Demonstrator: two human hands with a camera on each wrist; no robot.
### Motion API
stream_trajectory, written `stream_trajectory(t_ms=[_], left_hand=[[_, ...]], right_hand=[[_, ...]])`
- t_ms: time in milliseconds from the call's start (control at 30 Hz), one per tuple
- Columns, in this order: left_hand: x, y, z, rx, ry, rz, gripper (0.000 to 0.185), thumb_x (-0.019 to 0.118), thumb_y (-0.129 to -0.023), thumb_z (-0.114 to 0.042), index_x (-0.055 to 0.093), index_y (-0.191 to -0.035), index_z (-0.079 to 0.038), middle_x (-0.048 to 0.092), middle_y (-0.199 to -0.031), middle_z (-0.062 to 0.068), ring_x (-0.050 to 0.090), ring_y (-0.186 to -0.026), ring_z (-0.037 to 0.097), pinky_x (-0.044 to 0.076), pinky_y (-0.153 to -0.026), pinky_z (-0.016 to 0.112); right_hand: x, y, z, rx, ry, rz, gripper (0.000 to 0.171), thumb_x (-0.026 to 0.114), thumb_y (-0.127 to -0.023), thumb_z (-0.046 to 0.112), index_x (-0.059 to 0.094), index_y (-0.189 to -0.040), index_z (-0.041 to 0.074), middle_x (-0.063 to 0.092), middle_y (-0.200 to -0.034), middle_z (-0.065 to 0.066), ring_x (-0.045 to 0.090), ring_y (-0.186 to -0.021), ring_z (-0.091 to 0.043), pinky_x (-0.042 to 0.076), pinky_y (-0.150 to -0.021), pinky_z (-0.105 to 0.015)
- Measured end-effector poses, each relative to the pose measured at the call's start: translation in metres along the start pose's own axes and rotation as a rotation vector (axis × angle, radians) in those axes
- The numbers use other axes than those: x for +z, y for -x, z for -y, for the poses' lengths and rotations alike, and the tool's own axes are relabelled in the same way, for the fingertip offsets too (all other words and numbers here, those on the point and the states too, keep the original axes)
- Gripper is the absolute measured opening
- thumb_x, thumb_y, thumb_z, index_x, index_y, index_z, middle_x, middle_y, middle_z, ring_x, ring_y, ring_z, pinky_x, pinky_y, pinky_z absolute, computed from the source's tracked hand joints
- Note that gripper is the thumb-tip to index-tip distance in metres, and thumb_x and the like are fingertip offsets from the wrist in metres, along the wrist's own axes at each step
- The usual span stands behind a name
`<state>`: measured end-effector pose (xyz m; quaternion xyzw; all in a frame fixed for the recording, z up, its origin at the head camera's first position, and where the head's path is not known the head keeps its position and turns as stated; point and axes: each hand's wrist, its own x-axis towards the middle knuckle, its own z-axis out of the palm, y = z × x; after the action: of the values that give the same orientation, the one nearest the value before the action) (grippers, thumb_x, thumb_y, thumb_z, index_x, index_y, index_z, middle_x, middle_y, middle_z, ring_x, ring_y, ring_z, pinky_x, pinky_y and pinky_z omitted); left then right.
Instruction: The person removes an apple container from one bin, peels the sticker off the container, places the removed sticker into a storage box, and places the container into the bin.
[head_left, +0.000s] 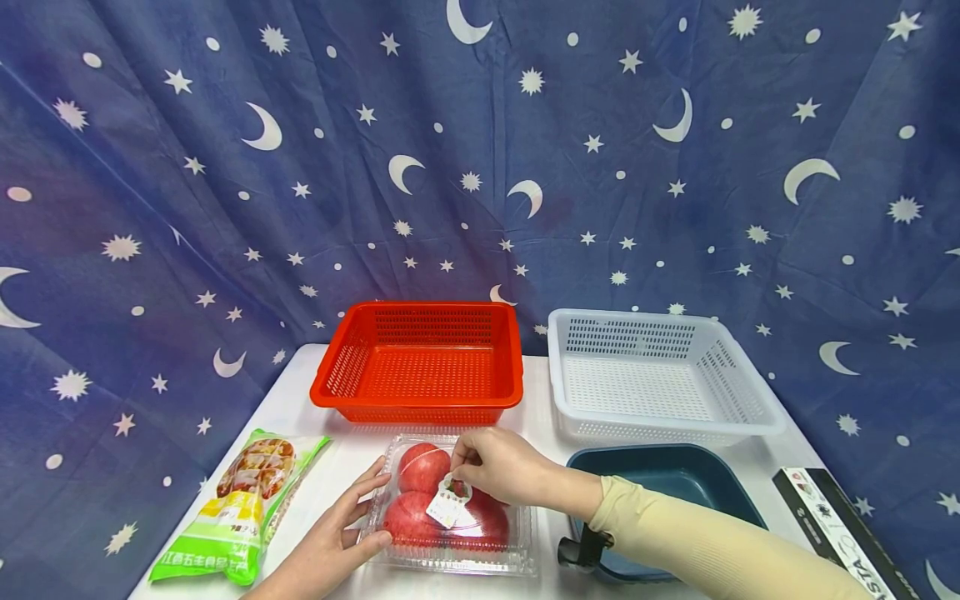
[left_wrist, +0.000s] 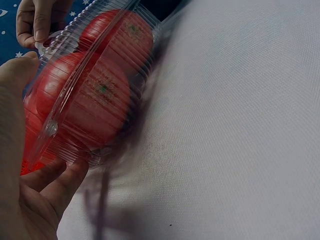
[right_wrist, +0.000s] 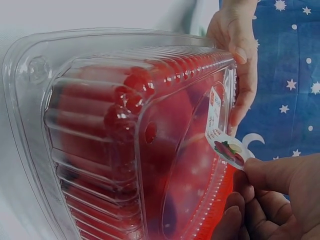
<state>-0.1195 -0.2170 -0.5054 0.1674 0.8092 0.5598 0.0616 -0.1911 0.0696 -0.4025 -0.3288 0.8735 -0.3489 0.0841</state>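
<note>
A clear plastic clamshell box (head_left: 390,560) of large red tomatoes (head_left: 424,468) stands on the table in front of me. On its lid is a white label sticker (head_left: 447,510) with a fruit or vegetable picture. My right hand (head_left: 498,467) pinches the sticker's far end between thumb and fingertips. In the right wrist view, that end of the sticker (right_wrist: 227,150) bends up off the lid, while its other end lies against the plastic. My left hand (head_left: 337,533) rests against the box's left side, fingers and thumb spread along it. Two tomatoes (left_wrist: 82,100) show through the plastic in the left wrist view.
Behind the box stand a red basket (head_left: 416,403) and a white basket (head_left: 660,423). To the right are a dark blue tub (head_left: 667,457), partly behind my right forearm, and a long black-and-white carton (head_left: 840,533). A green food bag (head_left: 240,508) lies at the left.
</note>
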Motion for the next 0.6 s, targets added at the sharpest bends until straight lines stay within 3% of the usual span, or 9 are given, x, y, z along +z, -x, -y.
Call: stream_trajectory(t_ms=[333,600], left_hand=[[0.0003,0.0013,-0.0007,-0.011,-0.001,-0.005,0.066,0.071,-0.097,-0.013,0.039,-0.154,-0.012,0.017,-0.169,0.013,0.042,-0.135,0.054,0.051,-0.093,0.026],[0.0005,0.0009,-0.0018,-0.016,0.0,-0.007,0.066,0.071,-0.097,-0.013,0.039,-0.155,-0.013,0.018,-0.169,0.012,0.042,-0.135,0.053,0.051,-0.093,0.025]], right_hand=[[-0.0014,-0.0002,0.0011,0.003,-0.046,0.003,0.017,0.075,-0.09,0.006,0.067,-0.081,0.017,0.066,-0.069,0.007,0.051,-0.058,-0.001,0.041,-0.053,-0.02],[-0.0038,0.0012,0.002,0.003,-0.048,0.002,0.014,0.076,-0.09,0.007,0.068,-0.083,0.016,0.062,-0.069,0.012,0.053,-0.06,-0.002,0.044,-0.054,-0.021]])
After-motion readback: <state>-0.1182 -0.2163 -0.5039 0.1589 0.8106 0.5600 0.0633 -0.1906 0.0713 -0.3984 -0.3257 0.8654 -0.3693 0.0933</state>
